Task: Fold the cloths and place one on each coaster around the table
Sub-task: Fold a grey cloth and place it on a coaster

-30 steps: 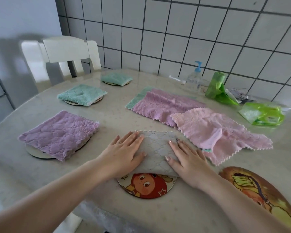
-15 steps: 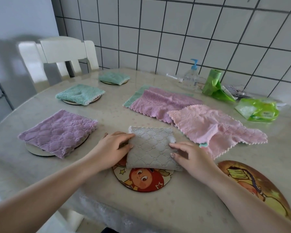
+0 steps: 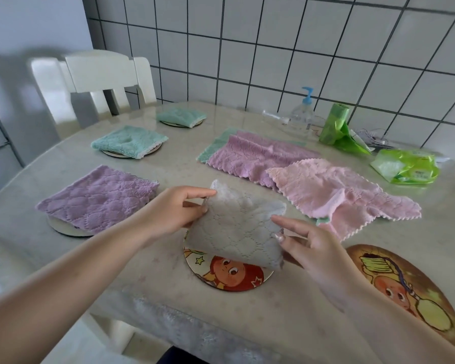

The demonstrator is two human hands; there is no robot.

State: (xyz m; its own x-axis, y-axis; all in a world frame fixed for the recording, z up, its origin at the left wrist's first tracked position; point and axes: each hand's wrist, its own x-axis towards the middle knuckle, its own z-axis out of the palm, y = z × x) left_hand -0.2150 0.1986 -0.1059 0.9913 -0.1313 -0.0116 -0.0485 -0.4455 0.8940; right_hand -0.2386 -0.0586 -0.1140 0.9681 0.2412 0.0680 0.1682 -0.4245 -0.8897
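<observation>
Grey cloth [image 3: 235, 229]: folded, lifted at a tilt over the cartoon coaster [image 3: 227, 275], its near edge low above it.
Left hand [image 3: 172, 214]: fingers pinched the cloth's far left corner.
Right hand [image 3: 313, 248]: fingers pinched the cloth's right edge.
Purple cloth [image 3: 97, 197]: folded, lying on a coaster at left.
Mint cloths [image 3: 128, 140]: folded on two farther coasters.
Pink cloth [image 3: 339, 193]: unfolded on the table [image 3: 168, 298].
</observation>
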